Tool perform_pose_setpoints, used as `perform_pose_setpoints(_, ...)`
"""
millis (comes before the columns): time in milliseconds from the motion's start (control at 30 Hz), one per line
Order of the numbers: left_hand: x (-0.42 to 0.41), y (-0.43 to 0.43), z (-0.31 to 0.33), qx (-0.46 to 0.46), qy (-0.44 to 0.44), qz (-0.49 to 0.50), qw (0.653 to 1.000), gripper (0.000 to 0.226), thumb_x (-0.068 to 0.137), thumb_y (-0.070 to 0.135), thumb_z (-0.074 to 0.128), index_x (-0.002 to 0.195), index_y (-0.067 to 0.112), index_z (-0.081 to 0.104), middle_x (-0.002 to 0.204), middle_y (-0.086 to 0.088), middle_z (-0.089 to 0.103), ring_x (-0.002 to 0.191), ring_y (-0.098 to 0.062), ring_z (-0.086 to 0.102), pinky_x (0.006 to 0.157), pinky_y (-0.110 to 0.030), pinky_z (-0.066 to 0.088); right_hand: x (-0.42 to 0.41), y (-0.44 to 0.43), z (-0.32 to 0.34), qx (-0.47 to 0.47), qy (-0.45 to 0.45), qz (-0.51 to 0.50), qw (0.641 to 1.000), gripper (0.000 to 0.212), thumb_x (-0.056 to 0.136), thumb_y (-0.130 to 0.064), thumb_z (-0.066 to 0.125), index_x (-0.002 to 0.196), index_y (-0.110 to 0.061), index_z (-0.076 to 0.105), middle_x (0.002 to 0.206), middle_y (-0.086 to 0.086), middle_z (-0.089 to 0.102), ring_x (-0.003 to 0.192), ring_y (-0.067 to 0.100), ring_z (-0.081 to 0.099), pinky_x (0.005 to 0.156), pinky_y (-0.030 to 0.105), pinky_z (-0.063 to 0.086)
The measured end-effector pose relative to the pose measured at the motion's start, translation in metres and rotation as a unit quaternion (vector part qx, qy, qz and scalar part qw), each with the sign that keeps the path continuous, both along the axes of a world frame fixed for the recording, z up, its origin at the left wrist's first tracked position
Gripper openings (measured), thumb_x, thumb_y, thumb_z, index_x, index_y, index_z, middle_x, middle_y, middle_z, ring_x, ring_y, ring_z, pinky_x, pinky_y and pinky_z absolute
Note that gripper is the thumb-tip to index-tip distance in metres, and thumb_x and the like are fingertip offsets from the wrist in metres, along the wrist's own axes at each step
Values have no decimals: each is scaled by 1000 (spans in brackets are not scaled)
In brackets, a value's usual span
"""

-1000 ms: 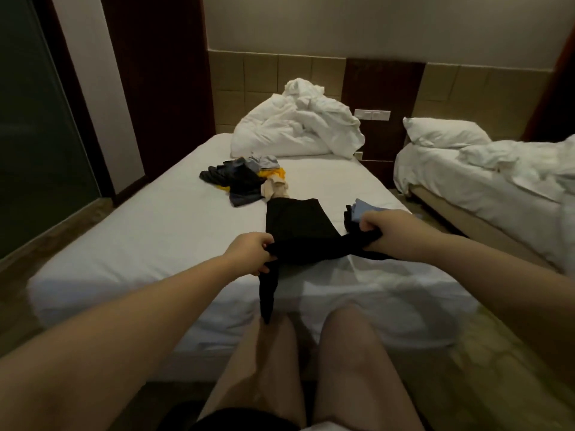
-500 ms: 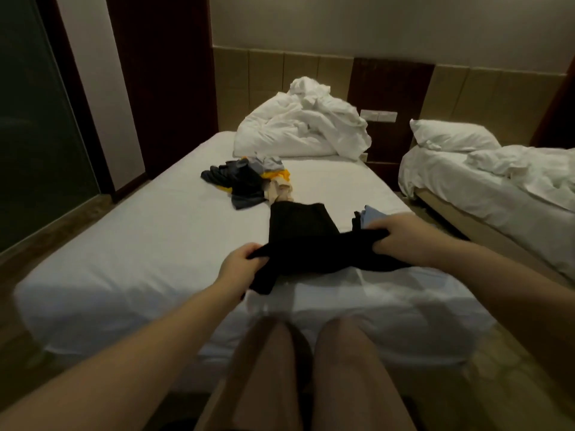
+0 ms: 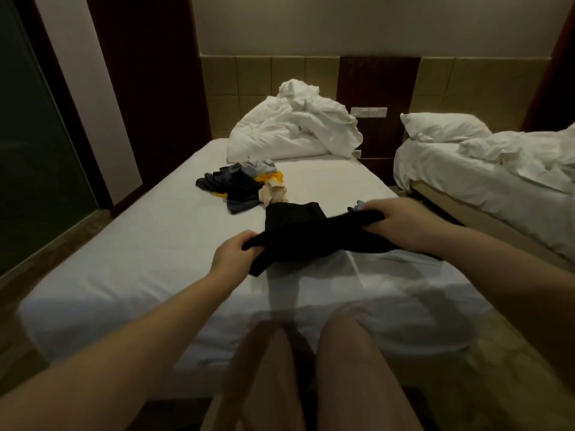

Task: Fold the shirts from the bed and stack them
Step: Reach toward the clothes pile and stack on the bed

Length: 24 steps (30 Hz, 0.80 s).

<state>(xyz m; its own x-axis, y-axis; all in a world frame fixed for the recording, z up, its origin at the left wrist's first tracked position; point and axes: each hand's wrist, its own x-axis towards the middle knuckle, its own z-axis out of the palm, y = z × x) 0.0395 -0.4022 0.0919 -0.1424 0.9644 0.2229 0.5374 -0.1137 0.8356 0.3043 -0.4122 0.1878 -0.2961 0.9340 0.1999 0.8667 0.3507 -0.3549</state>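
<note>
A black shirt (image 3: pixel 298 227) lies partly folded on the white bed (image 3: pixel 155 250), near its foot. My left hand (image 3: pixel 231 255) grips the shirt's near left edge, with a flap hanging below the fingers. My right hand (image 3: pixel 401 217) grips its right edge, a little above the mattress. Behind my right hand a bit of light blue cloth (image 3: pixel 359 205) shows, mostly hidden. Farther up the bed lies a loose pile of clothes (image 3: pixel 241 186) in dark blue, grey, yellow and beige.
A crumpled white duvet (image 3: pixel 295 132) is heaped at the head of the bed. A second bed (image 3: pixel 485 181) with a pillow stands to the right across a narrow gap. My bare knees (image 3: pixel 311 353) are at the bed's foot. A dark glass panel is on the left.
Both hands have carried the gripped shirt edge forward over the lying part, and the flap under my left hand hangs shorter. The camera has tilted slightly.
</note>
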Motion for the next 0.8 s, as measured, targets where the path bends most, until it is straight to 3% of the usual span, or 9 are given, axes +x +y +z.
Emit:
perform_pose_setpoints(133, 2, 10, 14, 47, 59, 13, 997, 9, 91, 15, 51, 94, 16, 60, 90, -7, 64, 87, -26, 58, 76, -40, 45, 1, 14, 13, 68, 25, -14, 997, 26, 92, -16, 53, 114, -21, 65, 109, 1, 62, 103, 21, 54, 80, 27, 37)
perform_pose_setpoints(233, 2, 22, 30, 64, 85, 24, 994, 16, 92, 17, 50, 105, 13, 60, 102, -10, 64, 95, -29, 57, 78, -38, 43, -2, 35, 22, 105, 38, -46, 993, 29, 93, -18, 49, 117, -24, 64, 113, 5, 62, 105, 27, 55, 91, 40, 45)
perform_pose_setpoints(333, -1, 34, 59, 95, 79, 34, 992, 20, 92, 16, 53, 110, 12, 60, 106, -11, 62, 101, -29, 56, 77, -33, 40, -9, 49, 40, 111, 116, -79, 984, 28, 94, -15, 46, 115, -19, 64, 110, 10, 63, 100, 30, 58, 90, 45, 48)
perform_pose_setpoints(400, -3, 39, 87, 116, 84, 31, 989, 20, 92, 17, 53, 109, 10, 61, 103, -11, 62, 100, -28, 56, 74, -31, 38, -10, 57, 59, 113, 133, -93, 980, 29, 95, -12, 44, 117, -15, 62, 114, 13, 62, 103, 32, 57, 91, 41, 47)
perform_pose_setpoints(467, -5, 42, 117, 148, 112, 19, 982, 18, 92, 20, 52, 106, 10, 60, 102, -15, 62, 98, -32, 57, 81, -38, 45, -9, 61, 85, 144, 130, -111, 975, 31, 96, -11, 43, 122, -13, 60, 120, 12, 60, 110, 31, 54, 89, 31, 42)
perform_pose_setpoints(533, -9, 42, 150, 180, 150, 10, 972, 19, 93, 23, 51, 106, 11, 58, 103, -17, 62, 98, -34, 57, 84, -43, 47, -8, 62, 114, 184, 134, -115, 967, 31, 95, -9, 42, 120, -11, 61, 119, 12, 61, 111, 30, 54, 86, 30, 39)
perform_pose_setpoints(633, -15, 35, 199, 223, 180, 11, 958, 21, 96, 21, 48, 109, 8, 56, 104, -16, 61, 97, -32, 57, 81, -39, 44, -11, 54, 158, 255, 127, -116, 952, 31, 92, -7, 42, 114, -10, 64, 118, 14, 63, 112, 31, 54, 86, 28, 39)
perform_pose_setpoints(800, -14, 10, 247, 290, 175, 62, 939, 23, 98, 14, 43, 114, 0, 52, 108, -25, 59, 100, -40, 55, 85, -45, 43, -32, 25, 217, 318, 149, -113, 929, 36, 94, -9, 39, 124, -15, 59, 126, 12, 60, 118, 29, 52, 91, 27, 37)
